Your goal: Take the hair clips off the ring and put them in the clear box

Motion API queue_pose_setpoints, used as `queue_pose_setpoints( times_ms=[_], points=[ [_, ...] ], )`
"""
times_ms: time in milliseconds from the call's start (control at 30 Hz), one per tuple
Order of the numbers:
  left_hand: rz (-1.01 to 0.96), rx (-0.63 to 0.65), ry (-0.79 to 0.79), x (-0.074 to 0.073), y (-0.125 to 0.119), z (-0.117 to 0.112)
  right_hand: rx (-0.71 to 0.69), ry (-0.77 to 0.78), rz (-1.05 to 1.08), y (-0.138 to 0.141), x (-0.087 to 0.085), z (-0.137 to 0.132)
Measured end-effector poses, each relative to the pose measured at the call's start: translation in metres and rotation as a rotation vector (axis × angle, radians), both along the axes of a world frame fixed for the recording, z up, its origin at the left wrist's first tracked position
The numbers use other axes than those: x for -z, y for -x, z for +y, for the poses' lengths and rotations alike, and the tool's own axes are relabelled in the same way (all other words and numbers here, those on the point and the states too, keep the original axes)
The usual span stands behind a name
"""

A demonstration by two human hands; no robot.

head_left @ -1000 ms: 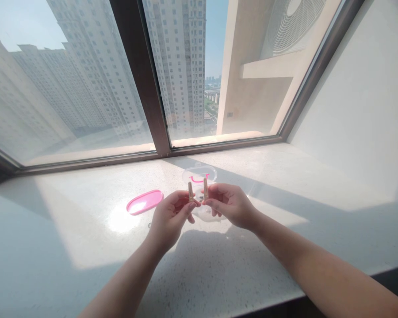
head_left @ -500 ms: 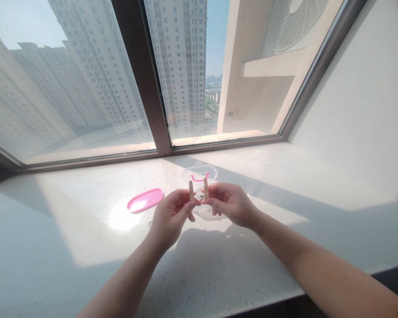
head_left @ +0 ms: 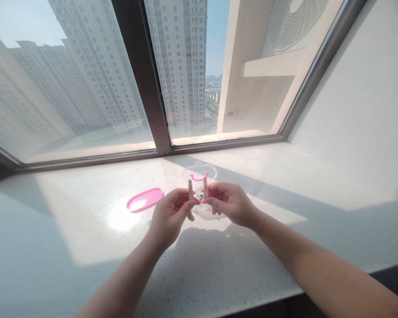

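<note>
My left hand (head_left: 170, 216) is closed, its thumb and fingers pinching a slim, gold-brown, clip-like piece (head_left: 190, 189) that stands upright. Opposite it, my right hand (head_left: 230, 203) pinches a similar slim gold-brown piece (head_left: 205, 187), also upright. The two pieces are side by side with a small gap between their tops; the fingertips nearly meet below. Whether the pieces join at the bottom I cannot tell. Just behind the hands lies a clear oval plastic lid or box part (head_left: 200, 168) with a pink curved strip (head_left: 199, 178). More clear plastic (head_left: 208, 213) shows under my hands, mostly hidden.
A pink oval lid or tray (head_left: 145, 199) lies left of my left hand on the speckled white sill (head_left: 185, 274). A tiny ring-like object (head_left: 149, 223) is near my left wrist. The dark window frame (head_left: 162, 152) bounds the back, a white wall (head_left: 361, 110) the right.
Almost nothing differs. Both hands keep the same hold on the two pieces, with only a very slight shift of the fingers and the view.
</note>
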State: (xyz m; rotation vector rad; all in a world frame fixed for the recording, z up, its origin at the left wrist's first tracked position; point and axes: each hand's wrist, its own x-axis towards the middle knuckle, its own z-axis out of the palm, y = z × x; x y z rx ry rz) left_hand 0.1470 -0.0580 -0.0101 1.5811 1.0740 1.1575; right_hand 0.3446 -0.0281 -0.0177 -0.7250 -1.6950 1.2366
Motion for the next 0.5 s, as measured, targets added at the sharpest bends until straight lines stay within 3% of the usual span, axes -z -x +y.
queue_pose_setpoints(
  times_ms=[500],
  points=[
    [0.009, 0.002, -0.007, 0.0009, 0.0003, 0.0009, 0.016, 0.006, 0.013, 0.0007, -0.0028, -0.0011]
  ],
)
